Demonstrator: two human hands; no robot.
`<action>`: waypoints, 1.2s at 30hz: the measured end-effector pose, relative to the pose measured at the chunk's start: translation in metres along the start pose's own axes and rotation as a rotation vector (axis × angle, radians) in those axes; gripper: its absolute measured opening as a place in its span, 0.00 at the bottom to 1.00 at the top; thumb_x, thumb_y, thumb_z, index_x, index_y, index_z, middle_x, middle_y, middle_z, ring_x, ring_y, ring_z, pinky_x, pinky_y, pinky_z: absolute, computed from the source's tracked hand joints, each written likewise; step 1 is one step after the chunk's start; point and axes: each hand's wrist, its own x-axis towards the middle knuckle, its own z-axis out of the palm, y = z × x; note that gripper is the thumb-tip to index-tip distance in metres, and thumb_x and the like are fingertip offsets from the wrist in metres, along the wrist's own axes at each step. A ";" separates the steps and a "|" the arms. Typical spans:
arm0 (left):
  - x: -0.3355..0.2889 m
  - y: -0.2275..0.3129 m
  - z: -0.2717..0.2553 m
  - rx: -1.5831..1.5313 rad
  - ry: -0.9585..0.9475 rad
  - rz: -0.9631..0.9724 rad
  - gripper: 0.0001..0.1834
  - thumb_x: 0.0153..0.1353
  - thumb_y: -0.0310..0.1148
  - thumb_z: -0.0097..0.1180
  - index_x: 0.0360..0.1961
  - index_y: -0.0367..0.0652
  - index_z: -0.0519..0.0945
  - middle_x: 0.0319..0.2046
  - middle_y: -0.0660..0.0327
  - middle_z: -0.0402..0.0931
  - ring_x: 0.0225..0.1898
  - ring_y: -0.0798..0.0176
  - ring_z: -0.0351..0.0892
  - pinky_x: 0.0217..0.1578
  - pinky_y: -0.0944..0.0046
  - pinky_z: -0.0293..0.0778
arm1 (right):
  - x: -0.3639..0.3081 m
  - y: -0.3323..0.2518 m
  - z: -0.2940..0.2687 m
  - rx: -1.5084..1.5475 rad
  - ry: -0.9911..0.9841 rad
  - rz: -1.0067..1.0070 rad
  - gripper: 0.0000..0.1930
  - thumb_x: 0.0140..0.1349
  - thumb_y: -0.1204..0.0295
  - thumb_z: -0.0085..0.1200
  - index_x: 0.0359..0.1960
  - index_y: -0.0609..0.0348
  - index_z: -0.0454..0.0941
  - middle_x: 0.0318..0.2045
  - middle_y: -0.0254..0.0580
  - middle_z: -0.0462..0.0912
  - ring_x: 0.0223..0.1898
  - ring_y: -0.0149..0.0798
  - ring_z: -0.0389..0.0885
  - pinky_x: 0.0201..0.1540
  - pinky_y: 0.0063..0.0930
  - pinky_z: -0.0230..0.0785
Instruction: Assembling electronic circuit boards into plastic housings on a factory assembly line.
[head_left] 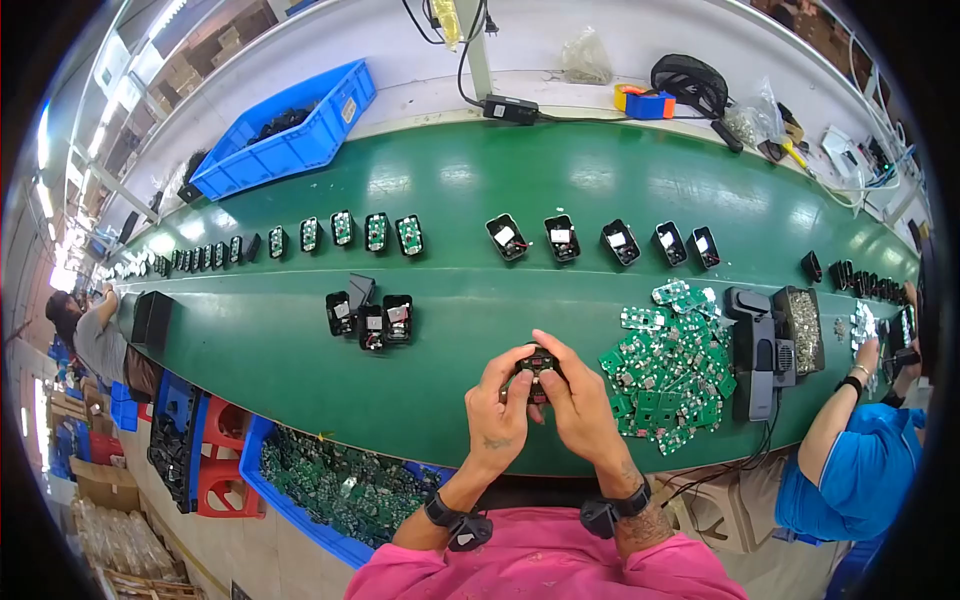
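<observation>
Pressing, prob. the step in hand, is best kept even; small blk unit (541, 361) is held btwn L hand (496, 415) & R hand (582, 412), over green bench (455, 385), left of PCB pile (672, 370); tilting should be avoided.

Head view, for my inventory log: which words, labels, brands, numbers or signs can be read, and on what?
Nothing is readable.
Blue crate, white label: too small.
Black power adapter, pale label: too small.
Open black cases, white pieces: any print too small.
Held black device: no legible text.
</observation>
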 end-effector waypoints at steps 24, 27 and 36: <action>0.219 -0.077 -0.066 1.121 0.407 0.669 0.25 0.67 0.36 0.54 0.61 0.33 0.72 0.37 0.44 0.82 0.37 0.44 0.84 0.42 0.52 0.79 | -0.044 0.024 0.025 -0.471 0.148 -0.261 0.09 0.56 0.75 0.63 0.38 0.62 0.80 0.35 0.47 0.79 0.39 0.49 0.78 0.42 0.39 0.72; 0.169 -0.027 -0.042 1.105 -0.073 0.395 0.37 0.57 0.43 0.64 0.66 0.45 0.67 0.60 0.43 0.72 0.64 0.42 0.69 0.51 0.48 0.76 | -0.052 0.004 -0.021 -0.803 0.501 -0.050 0.11 0.57 0.71 0.61 0.41 0.61 0.80 0.36 0.50 0.79 0.43 0.56 0.75 0.53 0.51 0.64; 0.189 -0.058 -0.017 1.150 -0.120 0.151 0.39 0.51 0.42 0.71 0.61 0.40 0.67 0.57 0.45 0.68 0.42 0.37 0.82 0.41 0.44 0.80 | -0.048 0.069 -0.098 -1.098 0.393 -0.009 0.28 0.55 0.75 0.65 0.58 0.67 0.73 0.56 0.54 0.72 0.57 0.54 0.67 0.62 0.45 0.59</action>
